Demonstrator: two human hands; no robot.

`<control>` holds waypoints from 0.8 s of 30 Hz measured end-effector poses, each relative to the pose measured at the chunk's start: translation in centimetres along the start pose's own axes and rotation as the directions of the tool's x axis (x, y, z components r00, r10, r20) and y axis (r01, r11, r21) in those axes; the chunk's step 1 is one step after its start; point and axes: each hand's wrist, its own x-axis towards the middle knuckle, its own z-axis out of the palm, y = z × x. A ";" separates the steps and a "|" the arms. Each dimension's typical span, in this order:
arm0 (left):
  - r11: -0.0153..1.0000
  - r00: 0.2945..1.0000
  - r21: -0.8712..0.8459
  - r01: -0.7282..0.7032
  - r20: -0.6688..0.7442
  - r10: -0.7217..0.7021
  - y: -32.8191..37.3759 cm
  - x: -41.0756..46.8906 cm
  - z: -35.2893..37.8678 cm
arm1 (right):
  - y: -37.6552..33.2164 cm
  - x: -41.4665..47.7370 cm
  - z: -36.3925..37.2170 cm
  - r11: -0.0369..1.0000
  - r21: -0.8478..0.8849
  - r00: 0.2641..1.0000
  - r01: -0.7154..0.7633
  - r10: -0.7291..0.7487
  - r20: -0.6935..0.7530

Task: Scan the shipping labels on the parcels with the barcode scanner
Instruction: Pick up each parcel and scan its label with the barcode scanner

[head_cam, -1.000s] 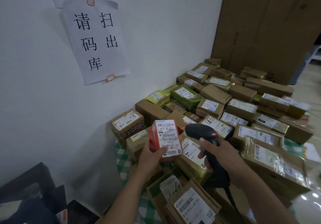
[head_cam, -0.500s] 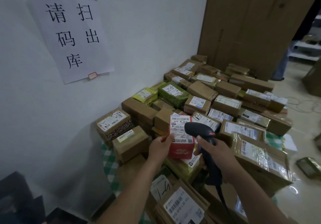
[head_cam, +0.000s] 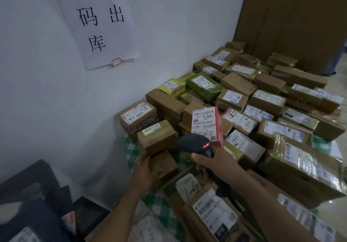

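Head view: I see both hands low in the middle, at the near edge of the parcels (head_cam: pixel 266 110). My right hand (head_cam: pixel 213 163) has its fingers wrapped tight round the grip of the scanner (head_cam: pixel 195 143). The scanner head sits above the fist, angled up and left, with a red light lit on its back. Its cable drops down past the wrist.

The red box (head_cam: pixel 218 127) stands upright on the pile just behind the scanner head, and no hand is on it. Its white label (head_cam: pixel 203 124) faces me, barcode at the top and pen marks lower down. The scanner overlaps the label's bottom edge; whether they touch I can't tell.

My left hand (head_cam: pixel 147 169) grips a plain brown box (head_cam: pixel 166 163) at the pile's near-left corner, thumb on top and fingers curled onto its near face. No label shows on this box from here.

The parcels lie on a green check cloth (head_cam: pixel 132 152) against a white wall (head_cam: pixel 178 25), mostly brown cartons with labels up, plus a green parcel (head_cam: pixel 203 86) further back. A paper sign (head_cam: pixel 99 20) with black characters hangs on the wall.
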 end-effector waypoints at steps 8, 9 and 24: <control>1.000 0.996 0.011 0.026 0.090 -0.027 -1.5 -0.5 1.8 | 0.3 0.3 0.5 0.988 -0.150 0.984 -0.043 0.016 -0.176; 0.999 0.998 -0.040 0.027 0.065 -0.024 -1.1 -0.7 1.7 | 0.4 0.3 0.4 0.988 -0.149 0.978 -0.048 0.016 -0.209; 0.890 0.933 -0.437 -0.130 -0.358 -0.040 5.1 -5.3 -3.3 | -0.4 -0.1 -1.3 0.997 -0.068 0.981 0.032 -0.044 -0.188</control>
